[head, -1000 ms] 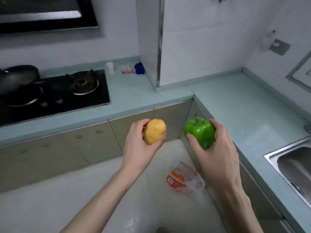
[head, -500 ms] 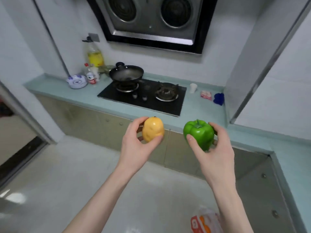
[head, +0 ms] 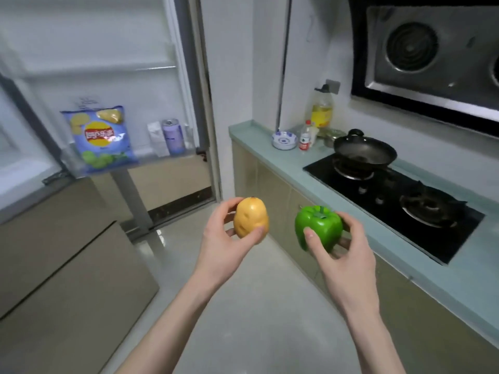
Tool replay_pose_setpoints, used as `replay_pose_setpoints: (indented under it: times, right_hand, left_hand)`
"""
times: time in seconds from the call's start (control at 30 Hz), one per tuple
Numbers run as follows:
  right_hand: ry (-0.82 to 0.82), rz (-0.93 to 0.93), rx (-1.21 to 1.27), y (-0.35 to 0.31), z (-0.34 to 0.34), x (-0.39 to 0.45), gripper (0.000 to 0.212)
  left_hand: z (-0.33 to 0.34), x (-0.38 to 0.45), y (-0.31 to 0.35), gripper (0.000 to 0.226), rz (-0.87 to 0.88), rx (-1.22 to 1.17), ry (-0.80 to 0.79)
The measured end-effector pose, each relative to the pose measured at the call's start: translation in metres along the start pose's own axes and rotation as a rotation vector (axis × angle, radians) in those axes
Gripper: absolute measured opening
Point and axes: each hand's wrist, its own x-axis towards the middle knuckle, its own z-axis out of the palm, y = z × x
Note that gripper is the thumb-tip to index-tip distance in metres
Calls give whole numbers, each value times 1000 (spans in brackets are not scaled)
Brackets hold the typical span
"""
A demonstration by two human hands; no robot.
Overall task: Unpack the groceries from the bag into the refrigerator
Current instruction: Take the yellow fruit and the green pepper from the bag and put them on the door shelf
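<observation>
1. The potato (head: 251,221) sits in the left hand (head: 225,244), thumb in front and fingers curled behind it, held in the air well short of the refrigerator (head: 89,49).
2. The green pepper (head: 318,228) is grasped by the right hand (head: 343,252), thumb pressed on its near face and fingers wrapped round the far side; it is just right of the potato and farther from the refrigerator.
3. The refrigerator stands open to the upper left of the potato. Its door shelf (head: 129,157) already carries a bag of chips (head: 101,139), a can (head: 172,136) and a small white carton (head: 157,140).
4. I judge the step in hand to be carrying two groceries to the refrigerator; neither is put away yet.
5. The next move calls for closing the gap and setting each one on a free shelf, one hand at a time, placing the round potato where it cannot roll off.
6. Away from the refrigerator, on the potato's right, run the counter (head: 251,130), stove (head: 391,195) and wok (head: 364,152).
</observation>
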Motion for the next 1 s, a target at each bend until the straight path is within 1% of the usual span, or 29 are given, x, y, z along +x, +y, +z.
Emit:
replay_pose_setpoints:
  times: [0.13,0.3,0.47,0.57,0.63,0.77,1.0]
  right_hand:
    - [-88,-86,63,-34,67,7,55]
    - [-152,-185,135,-80,146,16,55]
    - [-209,-245,168,-112,220,24,59]
    - [-247,-265,172,-129,261,28,64]
    - [-266,-295,183,-142,284,30,65]
    - [-297,-304,218,-170,321,39,59]
    - [-342,-327,289,-219,369,72,57]
  left_hand:
    - [-69,14,-6,55,11,24,120]
    - [-149,38,-14,57,20,26,232]
    - [-219,65,-23,57,28,-8,297]
    - [-257,81,-28,54,30,-17,310]
    - [-279,92,-31,55,39,-4,319]
    - [-313,116,-31,57,49,-17,343]
    - [-348,163,-24,56,75,-43,380]
